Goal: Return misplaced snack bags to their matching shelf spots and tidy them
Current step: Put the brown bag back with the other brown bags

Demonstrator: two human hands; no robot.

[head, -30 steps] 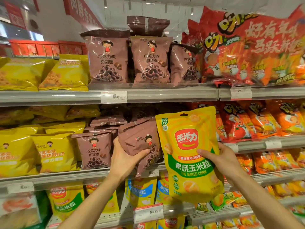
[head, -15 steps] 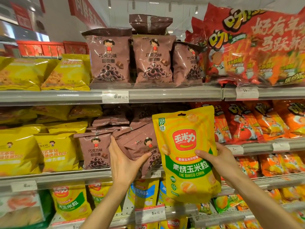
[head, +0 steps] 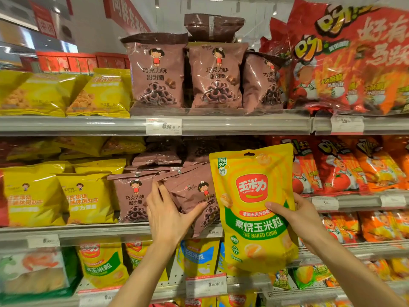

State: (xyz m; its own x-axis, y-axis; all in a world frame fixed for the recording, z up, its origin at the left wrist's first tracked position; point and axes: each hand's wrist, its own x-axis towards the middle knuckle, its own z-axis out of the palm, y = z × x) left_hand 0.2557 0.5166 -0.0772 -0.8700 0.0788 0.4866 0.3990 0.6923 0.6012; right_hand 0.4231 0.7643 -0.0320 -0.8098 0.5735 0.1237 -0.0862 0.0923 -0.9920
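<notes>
**Two hands at a snack shelf, one holding a stray corn bag**

Three shelf levels (head: 110, 126) of snack bags fill the view. Large red bags (head: 345, 63) crowd the right end of the top shelf; brown chocolate-ring bags (head: 157, 74) stand at its middle, yellow bags (head: 66, 94) toward its left end.

On the middle shelf, yellow bags (head: 33, 196) sit at the left, orange-red bags (head: 345, 169) at the right, and more brown bags between them. One brown bag (head: 188, 191) leans tilted over the front edge, and is steadied by the left hand (head: 168, 216), its fingers spread flat on the bag's face and thumb curved along the lower side.

A yellow baked-corn bag (head: 254, 207) is held upright in front of the middle shelf by the right hand (head: 296, 218), thumb pinched across the front and fingers hidden behind.

Similar corn bags (head: 101, 264) are seen on the lower shelf, so that row is judged to be its proper spot.

To do the step well, the leaning brown bag should be pushed back upright first, then the corn bag lowered label-forward into its own row.
</notes>
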